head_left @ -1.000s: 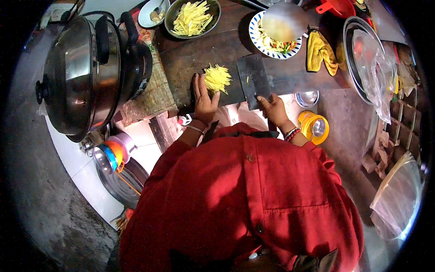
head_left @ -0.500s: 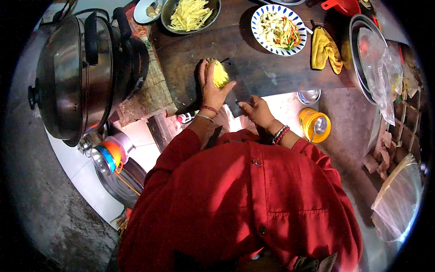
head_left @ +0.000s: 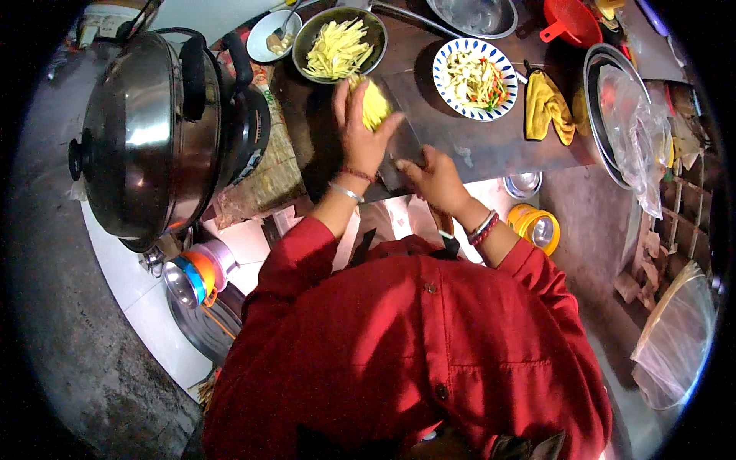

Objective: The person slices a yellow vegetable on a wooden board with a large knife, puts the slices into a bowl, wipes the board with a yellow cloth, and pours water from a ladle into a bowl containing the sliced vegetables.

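My left hand [head_left: 360,146] cups a clump of pale yellow vegetable shreds [head_left: 375,107] between thumb and fingers, close to the near rim of a metal bowl [head_left: 381,57]. A dark, broad cleaver blade [head_left: 403,123] lies beneath and beside the clump. My right hand [head_left: 435,180] grips the cleaver by its handle, which the fingers partly hide. Thicker pale yellow strips [head_left: 337,50] fill the metal bowl. To its right, a white plate with blue marks round the rim [head_left: 438,75] holds cut pale, red and green vegetables.
A large lidded metal pot [head_left: 138,138] stands at left. Beyond the worktop [head_left: 468,146] edge are a yellow bucket [head_left: 521,218] and colourful containers [head_left: 203,272]. A yellow cloth [head_left: 546,111], red colander [head_left: 575,27], white dish [head_left: 261,47] and basin with plastic bags [head_left: 594,126] lie around.
Both hands have shifted with the cleaver and the shreds; the left one now sits closer to the metal bowl. The view has tilted slightly, showing more of the worktop's far side.
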